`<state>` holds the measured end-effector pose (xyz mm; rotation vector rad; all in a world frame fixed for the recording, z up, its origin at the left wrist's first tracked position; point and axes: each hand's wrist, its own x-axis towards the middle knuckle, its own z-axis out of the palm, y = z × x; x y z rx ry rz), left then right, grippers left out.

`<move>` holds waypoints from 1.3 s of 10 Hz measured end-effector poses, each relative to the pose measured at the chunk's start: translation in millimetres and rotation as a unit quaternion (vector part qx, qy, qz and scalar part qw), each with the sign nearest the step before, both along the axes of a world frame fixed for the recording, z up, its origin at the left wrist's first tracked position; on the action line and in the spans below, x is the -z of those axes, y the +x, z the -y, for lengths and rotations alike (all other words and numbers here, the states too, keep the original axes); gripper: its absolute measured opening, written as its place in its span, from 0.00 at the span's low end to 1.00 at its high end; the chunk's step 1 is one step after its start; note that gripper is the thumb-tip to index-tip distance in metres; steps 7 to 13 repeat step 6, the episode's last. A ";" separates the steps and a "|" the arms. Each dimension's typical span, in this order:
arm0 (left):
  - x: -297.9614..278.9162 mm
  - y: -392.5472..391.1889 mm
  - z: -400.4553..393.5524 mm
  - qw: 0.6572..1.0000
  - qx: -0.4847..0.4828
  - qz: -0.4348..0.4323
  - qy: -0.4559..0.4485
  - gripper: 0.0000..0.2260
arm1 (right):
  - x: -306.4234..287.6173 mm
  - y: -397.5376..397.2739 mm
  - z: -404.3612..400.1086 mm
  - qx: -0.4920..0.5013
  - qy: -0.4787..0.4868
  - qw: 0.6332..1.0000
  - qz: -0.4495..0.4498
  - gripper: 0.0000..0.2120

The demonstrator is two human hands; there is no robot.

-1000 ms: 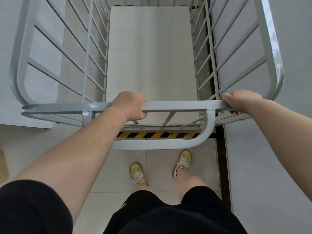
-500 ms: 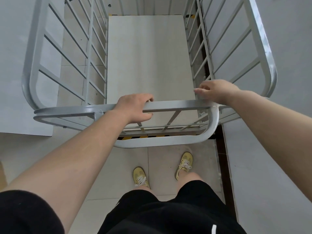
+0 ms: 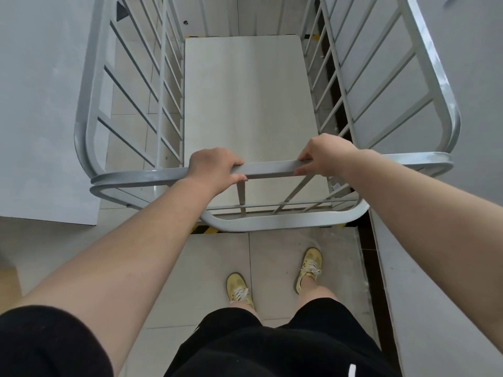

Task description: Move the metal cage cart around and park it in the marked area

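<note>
Grey-painted metal cage cart (image 3: 424, 85) w/ barred sides stands directly in front of person, pale flat deck (image 3: 247, 110) visible inside. Left hand (image 3: 215, 170) is wrapped over grey top rail (image 3: 272, 167) of near end, fingers curled round front edge, thumb under: clamped on rail. Right hand (image 3: 325, 156) sits on same rail just to the right, fingertips (image 3: 303, 159) over top and thumb below; grip closed on rail. Hands near each other, not touching. Strip of yellow-black hazard tape (image 3: 202, 229) on tiled floor (image 3: 272, 257) shows under near lower bar of cart; a bit more at far right corner of deck. Grey panels on floor flank cart both sides. Yellow lace-up shoes (image 3: 239, 289) stand on tile behind cart, clear of tape.
</note>
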<state>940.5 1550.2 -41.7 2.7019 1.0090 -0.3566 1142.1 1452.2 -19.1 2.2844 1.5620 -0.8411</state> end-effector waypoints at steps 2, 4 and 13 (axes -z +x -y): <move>0.1 -0.3 6.2 1.000 -0.010 -0.001 -0.001 0.14 | -2.5 -7.3 5.1 0.026 -0.001 0.999 0.031 0.15; -14.7 -19.1 26.1 0.994 -0.077 0.044 -0.063 0.16 | -10.0 -25.5 16.2 0.010 -0.006 0.996 0.093 0.16; -48.6 -44.9 34.3 0.981 -0.171 0.067 -0.062 0.24 | -43.7 -24.5 32.3 0.059 0.069 0.995 0.027 0.27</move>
